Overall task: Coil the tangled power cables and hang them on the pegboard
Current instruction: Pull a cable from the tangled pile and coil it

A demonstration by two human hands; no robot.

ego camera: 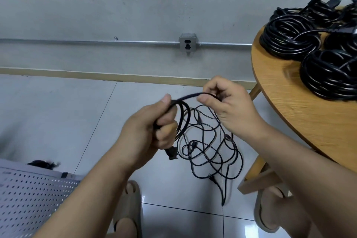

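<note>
Both hands hold one black power cable (189, 95) in the air just left of the round wooden table (289, 106); the left hand (152, 129) is fisted round a few gathered loops, thumb pressed on top; the right hand (228, 102) pinches the strand between thumb and curled fingers. A tangle of cables (203, 141) lies on the floor by the table's leg; black coils (289, 40) sit on the tabletop; the white pegboard (29, 195) lies well left of the table.
</note>
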